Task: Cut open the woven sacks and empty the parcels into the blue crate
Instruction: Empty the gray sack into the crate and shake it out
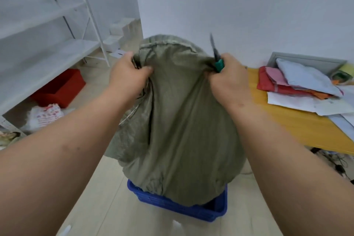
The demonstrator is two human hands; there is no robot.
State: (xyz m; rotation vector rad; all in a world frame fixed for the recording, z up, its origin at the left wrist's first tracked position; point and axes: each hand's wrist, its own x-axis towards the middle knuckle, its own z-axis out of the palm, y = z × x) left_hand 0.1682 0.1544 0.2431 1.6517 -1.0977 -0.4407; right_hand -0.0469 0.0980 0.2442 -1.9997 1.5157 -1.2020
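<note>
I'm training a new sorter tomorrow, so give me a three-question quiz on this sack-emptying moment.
1. True or false: the sack lies flat on the yellow table.
2. Which hand also holds the green-handled cutter? A) left hand B) right hand C) neither
3. Fill in: the sack's lower end sits in the ___ crate.

Key
1. False: both hands hold it up by its top edge, over the crate.
2. B: its blade points up.
3. blue
</note>
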